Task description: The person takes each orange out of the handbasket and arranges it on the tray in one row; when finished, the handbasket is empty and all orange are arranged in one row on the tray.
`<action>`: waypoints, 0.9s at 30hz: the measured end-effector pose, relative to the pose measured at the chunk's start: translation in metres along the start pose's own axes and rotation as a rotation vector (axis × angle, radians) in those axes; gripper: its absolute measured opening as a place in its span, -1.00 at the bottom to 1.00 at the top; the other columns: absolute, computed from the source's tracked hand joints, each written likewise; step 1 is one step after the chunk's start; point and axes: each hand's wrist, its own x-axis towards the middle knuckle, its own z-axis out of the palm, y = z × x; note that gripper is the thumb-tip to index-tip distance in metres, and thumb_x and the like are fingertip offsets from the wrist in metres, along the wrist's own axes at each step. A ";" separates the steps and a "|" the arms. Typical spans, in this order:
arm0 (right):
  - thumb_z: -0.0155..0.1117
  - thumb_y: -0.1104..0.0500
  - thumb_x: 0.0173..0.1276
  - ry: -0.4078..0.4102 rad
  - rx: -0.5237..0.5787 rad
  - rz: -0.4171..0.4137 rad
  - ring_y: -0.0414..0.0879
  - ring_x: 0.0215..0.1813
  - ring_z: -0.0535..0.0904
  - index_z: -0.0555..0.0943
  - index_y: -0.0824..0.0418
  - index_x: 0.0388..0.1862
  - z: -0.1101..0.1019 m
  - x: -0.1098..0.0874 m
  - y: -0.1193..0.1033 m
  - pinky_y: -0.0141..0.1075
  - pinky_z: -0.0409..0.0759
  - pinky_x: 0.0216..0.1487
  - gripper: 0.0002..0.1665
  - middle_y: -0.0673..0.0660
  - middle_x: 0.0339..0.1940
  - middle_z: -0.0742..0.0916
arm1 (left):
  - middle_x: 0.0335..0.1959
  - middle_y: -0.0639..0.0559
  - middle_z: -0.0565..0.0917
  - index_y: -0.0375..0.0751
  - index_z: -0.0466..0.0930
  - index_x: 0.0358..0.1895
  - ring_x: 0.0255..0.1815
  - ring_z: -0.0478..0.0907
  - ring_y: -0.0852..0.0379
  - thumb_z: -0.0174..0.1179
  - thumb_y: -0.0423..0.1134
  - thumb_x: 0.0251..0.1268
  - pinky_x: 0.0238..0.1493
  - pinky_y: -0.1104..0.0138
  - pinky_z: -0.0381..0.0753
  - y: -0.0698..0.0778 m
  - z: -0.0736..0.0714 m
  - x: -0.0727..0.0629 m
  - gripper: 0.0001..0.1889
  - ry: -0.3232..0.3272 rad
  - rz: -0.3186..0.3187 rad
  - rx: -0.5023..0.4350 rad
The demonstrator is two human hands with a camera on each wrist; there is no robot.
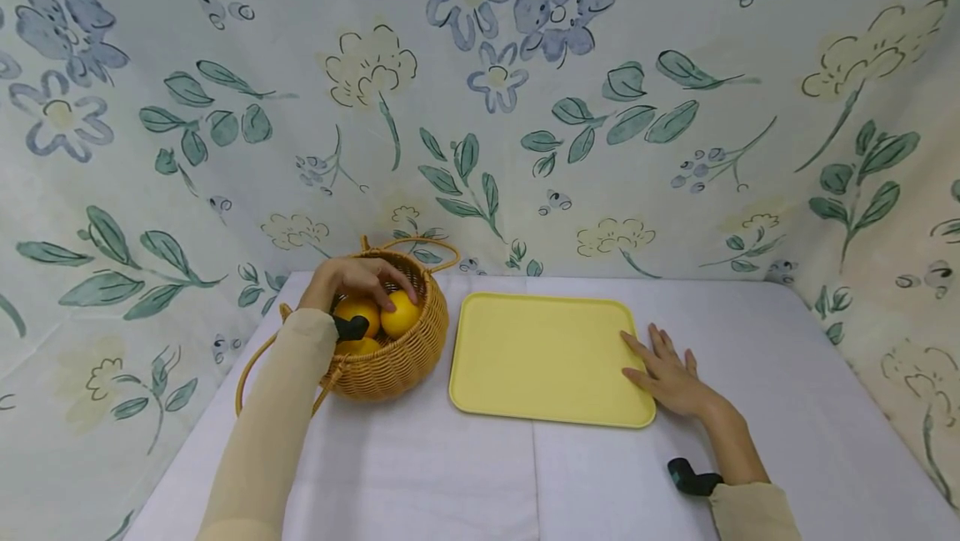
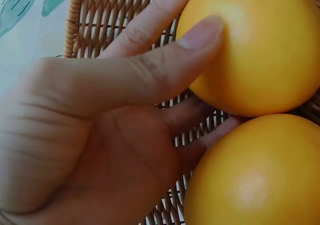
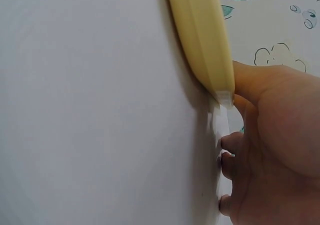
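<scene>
Scene at the wicker basket [image 1: 397, 358], which stands on a white-covered table [image 1: 420, 474] in front of a flowered cloth backdrop [image 1: 480, 107]. The left hand [image 1: 358, 281] reaches down into the basket; its thumb and fingers curl round the upper orange [image 2: 250, 45], the thumb pad pressed on the peel and the fingers passing behind the fruit (grip narrow and closed on the fruit, though how firmly cannot be told). A second orange [image 2: 255, 170] lies directly below it, touching both the held fruit and the fingertips. In the head view a third orange shows lower in the basket.

To the right of the basket, just beside it, lies a yellow tray [image 1: 540, 353], bare. The right hand [image 1: 670, 376] rests flat at the tray's far edge from the basket, fingers straight and spread, thumb against the rim [image 3: 210, 50], holding nothing.

Risks, as judged from where I stand: the peel is smooth and the hold covers only part of the sphere, so the orange could slip and drop back among the others. The basket's arched handle [image 1: 420, 245] stands close behind the wrist and could catch the sleeve [image 1: 277, 416], tipping the basket. Once placed, a round fruit may roll across the flat tray and over its low rim.
</scene>
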 end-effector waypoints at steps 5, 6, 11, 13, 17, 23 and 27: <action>0.09 -0.19 0.60 -0.003 -0.003 0.000 0.59 0.64 -0.37 0.14 0.24 0.66 0.000 0.000 0.000 0.58 -0.57 0.42 -0.13 0.62 0.64 -0.16 | 0.32 -0.19 0.54 -0.14 0.65 0.29 -0.08 0.50 0.07 0.27 -0.33 0.43 -0.06 0.35 0.63 -0.001 0.000 -0.002 -0.61 0.041 0.009 0.018; 0.09 -0.18 0.60 -0.002 -0.001 0.000 0.59 0.64 -0.37 0.14 0.24 0.66 0.000 -0.001 0.000 0.57 -0.58 0.42 -0.13 0.62 0.64 -0.17 | 0.32 -0.19 0.55 -0.13 0.64 0.29 -0.07 0.51 0.06 0.27 -0.32 0.44 -0.04 0.34 0.63 -0.001 0.000 -0.003 -0.61 0.048 0.006 0.017; 0.10 -0.18 0.59 0.001 0.002 0.003 0.59 0.63 -0.37 0.15 0.24 0.66 -0.001 -0.001 0.000 0.57 -0.58 0.42 -0.13 0.62 0.64 -0.16 | 0.46 -0.10 0.46 0.04 0.66 0.28 0.31 0.40 -0.05 0.31 -0.23 0.42 0.31 0.19 0.48 0.000 -0.001 -0.006 -0.60 0.080 -0.023 0.056; 0.10 -0.18 0.59 0.000 0.000 0.006 0.59 0.64 -0.37 0.14 0.24 0.66 0.000 -0.001 0.000 0.57 -0.58 0.42 -0.13 0.62 0.64 -0.16 | 0.50 -0.06 0.43 0.09 0.67 0.28 0.40 0.34 -0.06 0.33 -0.21 0.41 0.38 0.15 0.42 0.000 0.000 -0.007 -0.60 0.087 -0.029 0.064; 0.09 -0.18 0.60 0.002 0.000 0.003 0.59 0.63 -0.37 0.14 0.24 0.66 0.001 -0.001 0.001 0.57 -0.57 0.42 -0.13 0.62 0.64 -0.17 | 0.48 -0.06 0.46 0.07 0.67 0.30 0.34 0.40 -0.02 0.32 -0.24 0.41 0.32 0.20 0.49 0.000 0.000 -0.007 -0.58 0.076 -0.014 0.047; 0.09 -0.18 0.60 0.000 0.008 0.001 0.59 0.63 -0.39 0.13 0.25 0.66 0.000 -0.001 0.000 0.57 -0.60 0.42 -0.13 0.62 0.64 -0.18 | 0.46 -0.08 0.49 0.02 0.64 0.33 0.18 0.49 0.09 0.31 -0.20 0.42 0.16 0.33 0.60 0.001 0.000 -0.005 -0.57 0.042 -0.024 0.015; 0.10 -0.18 0.59 0.000 0.013 0.002 0.59 0.63 -0.38 0.13 0.25 0.66 0.001 -0.001 -0.001 0.57 -0.59 0.42 -0.12 0.62 0.64 -0.17 | 0.45 -0.06 0.50 0.07 0.68 0.28 0.23 0.47 0.05 0.36 -0.17 0.39 0.20 0.30 0.59 0.002 0.001 -0.003 -0.59 0.063 -0.046 0.038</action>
